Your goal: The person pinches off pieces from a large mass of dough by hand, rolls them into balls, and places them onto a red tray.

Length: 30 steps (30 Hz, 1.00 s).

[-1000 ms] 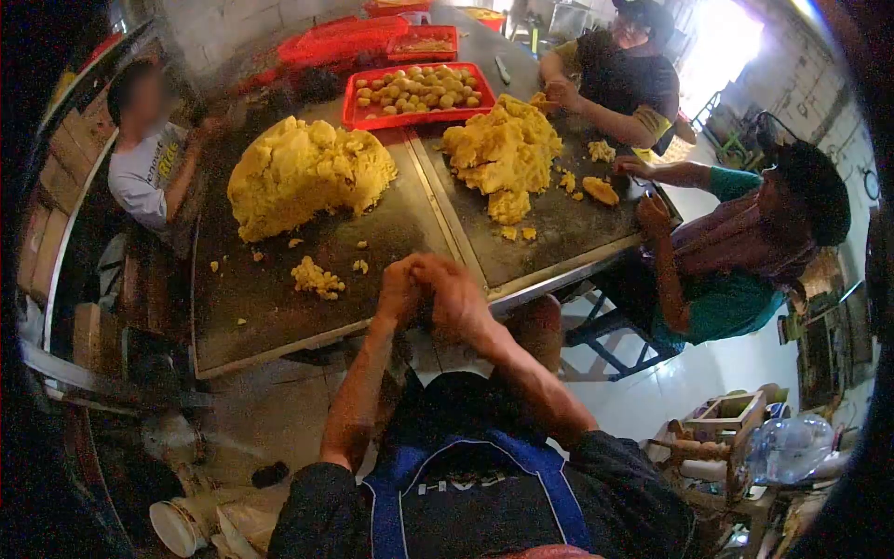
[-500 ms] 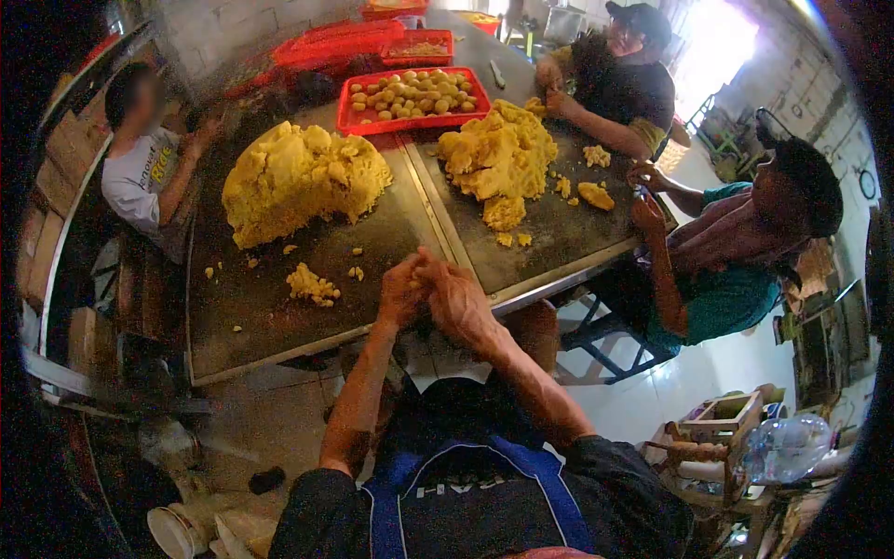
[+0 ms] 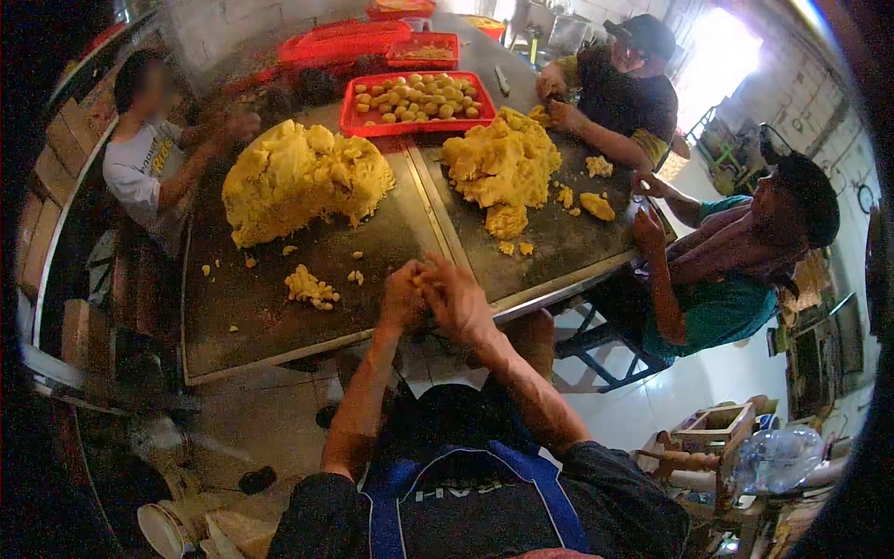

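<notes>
From far off, I see the left hand (image 3: 403,296) and right hand (image 3: 458,300) curled together at the table's (image 3: 270,337) near edge; I can't tell if they pinch anything. Crumbly dough (image 3: 309,288) lies beside the left, likely for easy reach. Farther, big lumps (image 3: 307,182); then a tray (image 3: 419,128), maybe to stop balls (image 3: 414,96) rolling.

My left hand (image 3: 403,296) and right hand (image 3: 454,296) meet in front of me, above the near edge of the counter (image 3: 270,321), around the middle of its length. My fingers bend inward and the tips come together, blurred on the right. Both bare forearms slant forward and inward, elbows wider apart than my wrists. The back of my right hand faces up.
</notes>
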### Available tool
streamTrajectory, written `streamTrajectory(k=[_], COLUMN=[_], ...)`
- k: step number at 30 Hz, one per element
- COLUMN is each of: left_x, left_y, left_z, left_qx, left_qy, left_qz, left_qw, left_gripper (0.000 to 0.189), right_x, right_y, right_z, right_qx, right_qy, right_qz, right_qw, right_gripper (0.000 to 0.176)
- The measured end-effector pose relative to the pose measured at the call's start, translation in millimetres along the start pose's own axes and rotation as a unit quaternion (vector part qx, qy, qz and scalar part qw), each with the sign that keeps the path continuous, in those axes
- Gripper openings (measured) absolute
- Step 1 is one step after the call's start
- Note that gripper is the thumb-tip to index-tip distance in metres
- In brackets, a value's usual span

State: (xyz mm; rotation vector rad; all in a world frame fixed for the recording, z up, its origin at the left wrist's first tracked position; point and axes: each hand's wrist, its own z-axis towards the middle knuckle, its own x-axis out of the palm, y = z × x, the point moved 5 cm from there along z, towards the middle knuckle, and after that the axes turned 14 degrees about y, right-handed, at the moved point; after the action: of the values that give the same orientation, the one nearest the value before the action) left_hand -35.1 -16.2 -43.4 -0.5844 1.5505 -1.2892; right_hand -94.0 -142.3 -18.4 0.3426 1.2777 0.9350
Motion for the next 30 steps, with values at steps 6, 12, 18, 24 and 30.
streamTrajectory(k=[6,12,18,24,30], left_x=[-1,2,-2,3,-1], left_y=[-16,5,-3,15,-7], left_z=[-7,2,2,4,-1], left_qx=[-0.009,0.14,0.113,0.056,0.056], left_qy=[0.017,-0.021,0.038,0.0,0.047], left_qz=[-0.02,-0.02,0.042,0.016,-0.04], left_qw=[1.0,0.99,0.992,0.998,0.996], left_gripper=[0.022,0.037,0.037,0.057,0.067], right_x=[-23,-10,-29,-5,-28], right_y=[44,2,40,17,47], right_z=[4,12,2,-6,3], right_qx=[-0.105,0.072,-0.047,-0.028,0.031], right_qy=[-0.023,0.056,-0.044,-0.015,0.01], right_qz=[-0.135,0.066,-0.021,-0.08,-0.024], right_qw=[0.985,0.994,0.998,0.996,0.999], right_gripper=[0.056,0.065,0.064,0.059,0.051])
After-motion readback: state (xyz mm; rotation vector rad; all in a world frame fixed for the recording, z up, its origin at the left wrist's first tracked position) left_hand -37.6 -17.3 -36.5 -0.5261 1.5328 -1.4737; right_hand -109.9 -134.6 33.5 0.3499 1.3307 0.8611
